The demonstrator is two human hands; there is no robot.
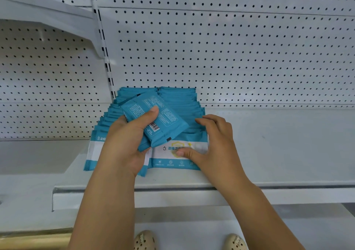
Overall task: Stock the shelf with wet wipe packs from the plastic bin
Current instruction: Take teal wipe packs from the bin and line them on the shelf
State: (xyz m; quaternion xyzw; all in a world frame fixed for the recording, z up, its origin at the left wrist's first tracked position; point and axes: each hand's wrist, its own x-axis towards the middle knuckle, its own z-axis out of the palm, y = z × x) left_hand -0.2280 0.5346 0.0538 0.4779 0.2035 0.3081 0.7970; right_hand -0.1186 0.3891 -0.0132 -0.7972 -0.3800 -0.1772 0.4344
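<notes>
- The left hand [124,144] grips a small bunch of teal wet wipe packs [165,119], thumb across the top one and fingers curled underneath.
- The top pack of that bunch lies back side up and tilted, showing small print and a barcode near the thumb. It hangs just above the stock already on the shelf.
- How many packs are in the bunch cannot be told; at least two edges show.
- The shelf [269,153] is white metal with a perforated back panel [230,48]. Its front rail [172,198] crosses in front of both forearms.
- Two rows of the same packs stand upright at the shelf's left end, side by side and reaching back to the panel: a left row [96,149] and a right row [182,100].
- The right hand [213,140] clasps the front of the right row. Its thumb presses the white-and-teal face of the front pack [169,161], and its bent fingers arch over the packs' top edges.
- A slotted upright post [104,48] rises behind the left row, with another white shelf [38,13] higher up to its left.
- Two beige perforated clogs [144,240] show on the floor below.
</notes>
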